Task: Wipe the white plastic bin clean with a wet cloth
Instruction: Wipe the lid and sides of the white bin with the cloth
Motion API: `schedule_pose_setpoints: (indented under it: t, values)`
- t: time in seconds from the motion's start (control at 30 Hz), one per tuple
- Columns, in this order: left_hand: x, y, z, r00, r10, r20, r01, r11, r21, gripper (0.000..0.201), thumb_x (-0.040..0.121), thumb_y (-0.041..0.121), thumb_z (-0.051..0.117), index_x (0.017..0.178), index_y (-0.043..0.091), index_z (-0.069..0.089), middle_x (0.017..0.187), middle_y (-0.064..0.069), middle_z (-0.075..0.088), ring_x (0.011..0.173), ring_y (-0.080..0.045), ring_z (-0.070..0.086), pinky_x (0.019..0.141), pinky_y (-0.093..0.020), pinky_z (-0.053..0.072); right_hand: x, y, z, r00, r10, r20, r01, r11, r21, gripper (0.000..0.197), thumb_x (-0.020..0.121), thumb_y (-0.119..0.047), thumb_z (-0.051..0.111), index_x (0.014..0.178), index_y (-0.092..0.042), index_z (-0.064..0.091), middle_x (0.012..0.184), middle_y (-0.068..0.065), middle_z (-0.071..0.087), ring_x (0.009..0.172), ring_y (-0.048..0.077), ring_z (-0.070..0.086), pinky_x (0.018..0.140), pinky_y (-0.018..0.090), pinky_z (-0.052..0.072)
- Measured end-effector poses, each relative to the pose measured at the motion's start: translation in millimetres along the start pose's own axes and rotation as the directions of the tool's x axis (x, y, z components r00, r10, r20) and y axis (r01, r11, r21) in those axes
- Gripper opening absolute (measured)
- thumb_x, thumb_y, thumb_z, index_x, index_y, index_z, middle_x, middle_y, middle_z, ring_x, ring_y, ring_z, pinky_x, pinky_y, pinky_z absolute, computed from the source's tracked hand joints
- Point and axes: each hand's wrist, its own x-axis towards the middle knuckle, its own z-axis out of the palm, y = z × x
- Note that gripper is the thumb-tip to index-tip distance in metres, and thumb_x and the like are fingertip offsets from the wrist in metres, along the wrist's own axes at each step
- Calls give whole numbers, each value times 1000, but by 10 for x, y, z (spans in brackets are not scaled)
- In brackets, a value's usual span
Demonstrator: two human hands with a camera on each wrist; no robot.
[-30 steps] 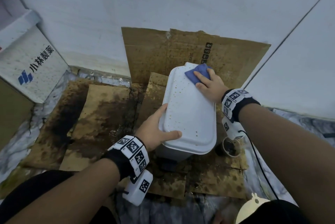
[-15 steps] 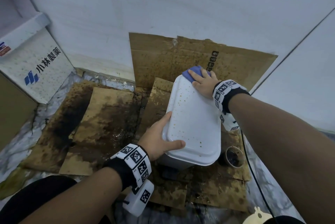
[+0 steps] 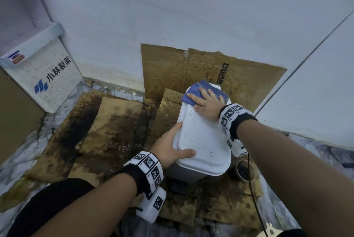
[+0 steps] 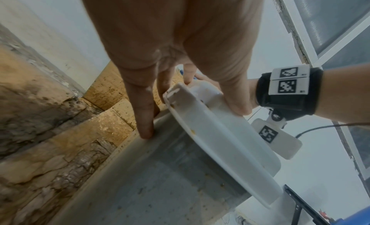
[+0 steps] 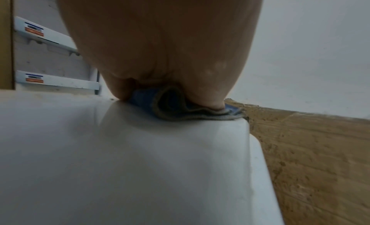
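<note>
The white plastic bin (image 3: 203, 141) stands on stained cardboard with its lid closed, and brown specks dot the lid. A blue cloth (image 3: 191, 94) lies on the lid's far end. My right hand (image 3: 206, 100) presses flat on the cloth with straight fingers. In the right wrist view the folded cloth (image 5: 180, 108) is squeezed between the palm and the lid (image 5: 140, 165). My left hand (image 3: 170, 146) grips the lid's near left corner. Its thumb (image 4: 234, 101) lies on top of the lid and its fingers (image 4: 144, 117) run down the bin's grey side (image 4: 160, 181).
Wet, dark-stained cardboard sheets (image 3: 115, 131) cover the floor, and another sheet (image 3: 182, 68) leans on the white wall behind the bin. A white box with a blue logo (image 3: 47, 79) stands at the left. A small dark cup (image 3: 243, 170) and a black cable (image 3: 252, 198) lie right of the bin.
My right hand has slid the blue cloth along the lid's far end toward the left and now lies flatter on it. The left hand keeps its hold on the near corner.
</note>
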Motion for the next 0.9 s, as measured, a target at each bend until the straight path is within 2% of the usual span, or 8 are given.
schedule_pose_setpoints:
  t: [0.2,0.3,0.4,0.47,0.53,0.63,0.73,0.9]
  values:
    - [-101,56,16,998,-6,-59,2,998,-66,105,65,38,87,143,43,17,118,28,47,111,-3,50,93,-30,43,-356,-177,216,997,-71,-3,71,997,-18,48,102,-49,18,148,-52,4,162,-2,-13,149,31,-7,113,61,3]
    - [-151,45,5,997,-26,-66,20,996,-92,128,55,45,91,151,37,6,128,14,49,117,-12,51,96,-34,44,-564,-266,341,994,-106,-25,106,994,11,47,103,-48,20,147,-52,8,162,-2,-12,149,30,-7,114,62,0]
    - [-198,17,11,998,-31,-52,25,992,-124,143,37,55,94,151,40,9,141,9,48,126,-14,50,104,-43,45,-762,-339,428,991,-134,-19,134,990,42,47,103,-46,24,147,-52,10,162,-2,-11,149,30,-9,115,62,-3]
    - [-227,-1,24,999,-18,-46,11,988,-151,148,33,51,96,152,37,10,147,9,43,132,-15,45,107,-45,43,-886,-378,478,989,-145,-12,146,987,67,48,102,-46,28,146,-53,12,162,-3,-10,149,29,-10,115,61,-5]
    - [-278,17,23,999,2,-35,-8,987,-158,144,37,41,98,153,30,14,148,10,42,133,-14,44,108,-42,42,-1011,-408,538,985,-170,-19,171,982,77,48,102,-46,30,146,-53,13,162,-3,-9,149,28,-10,114,60,-5]
    - [-326,9,17,999,40,-30,-43,990,-134,119,48,22,97,146,29,31,137,14,51,126,-11,52,102,-37,48,-1197,-437,608,978,-201,-45,205,972,117,48,101,-44,35,146,-52,19,163,-4,-6,149,27,-8,114,59,-5]
    - [-355,-14,32,999,32,-37,-38,986,-160,126,43,32,98,149,29,31,142,9,49,126,-15,53,99,-44,50,-1351,-441,685,974,-213,-76,223,960,166,49,101,-38,41,145,-50,25,163,-5,0,149,26,-5,115,59,-4]
    - [-407,33,81,998,52,-46,-56,993,-103,122,51,9,94,152,20,25,139,7,46,127,-16,48,102,-38,48,-1485,-355,885,958,-211,-193,249,947,204,49,98,-23,50,141,-44,39,161,-5,13,148,24,7,116,56,6]
